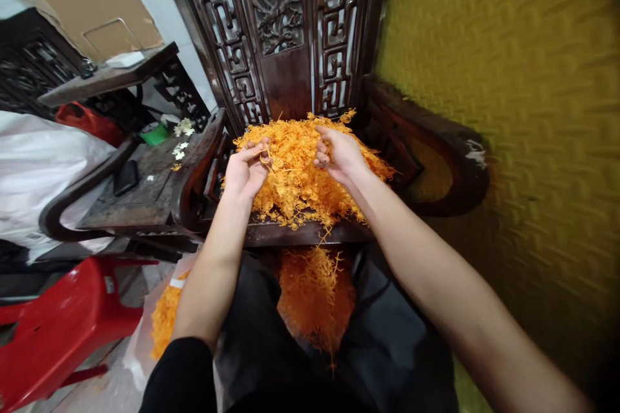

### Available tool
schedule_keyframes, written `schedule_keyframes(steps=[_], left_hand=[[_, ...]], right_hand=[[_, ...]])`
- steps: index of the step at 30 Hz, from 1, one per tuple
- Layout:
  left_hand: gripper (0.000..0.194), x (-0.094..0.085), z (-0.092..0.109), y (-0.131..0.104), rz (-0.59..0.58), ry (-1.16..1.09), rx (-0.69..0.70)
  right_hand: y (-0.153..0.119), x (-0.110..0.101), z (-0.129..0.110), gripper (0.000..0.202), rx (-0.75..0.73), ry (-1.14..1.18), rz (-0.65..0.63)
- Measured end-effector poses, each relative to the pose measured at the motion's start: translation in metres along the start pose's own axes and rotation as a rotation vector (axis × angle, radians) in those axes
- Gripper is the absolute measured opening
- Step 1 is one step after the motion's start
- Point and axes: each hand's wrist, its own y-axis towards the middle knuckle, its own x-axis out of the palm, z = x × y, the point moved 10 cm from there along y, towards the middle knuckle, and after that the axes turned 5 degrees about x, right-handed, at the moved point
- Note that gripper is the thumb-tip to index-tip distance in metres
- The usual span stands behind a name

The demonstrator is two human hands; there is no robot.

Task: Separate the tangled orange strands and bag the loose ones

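A big heap of thin, branching orange plastic pieces [298, 171] covers the seat of a dark carved wooden chair [285, 84]. My left hand [248, 171] is raised over the heap's left side, its thumb and fingers pinching a small orange plastic piece [265, 156]. Over the right side, my right hand [339, 153] has its index finger stretched toward the heap and the other fingers curled. Whether something small sits in those curled fingers is hidden. More orange strands hang over the seat's front edge, above an orange-filled bag [314, 297] between my legs.
At left stand a red plastic stool [62, 329] and a clear bag of orange pieces [165, 316]. A wooden side surface [140, 200] holds a dark phone-like object [126, 177], a green tape roll [155, 134] and white bits. A yellow textured surface [508, 77] lies right.
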Motion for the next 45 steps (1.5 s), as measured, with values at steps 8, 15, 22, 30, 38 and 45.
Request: schedule_keyframes(steps=[8,15,22,30,38,45], left_hand=[[0.023,-0.015,0.009,-0.006,0.013,0.091,0.096],[0.030,-0.033,0.024,0.005,0.157,0.057,0.244],[0.029,-0.052,0.056,0.010,0.192,-0.060,0.224],[0.019,-0.003,0.047,-0.033,-0.049,0.006,0.208],[0.022,0.022,0.032,-0.054,-0.106,0.139,0.150],[0.071,0.012,0.020,-0.065,-0.171,0.417,0.117]], right_hand=[[-0.045,0.054,-0.022,0.036,-0.453,-0.798,-0.164],[-0.095,0.108,-0.008,0.034,-0.798,-1.372,-0.225],[-0.130,0.098,0.015,0.025,-0.396,-1.084,-0.848],[-0.098,0.058,-0.019,0.043,-0.504,-1.002,-0.261],[-0.096,0.070,0.000,0.025,-0.446,-0.883,-0.378],[-0.077,0.036,0.008,0.032,-0.120,-0.383,-0.315]])
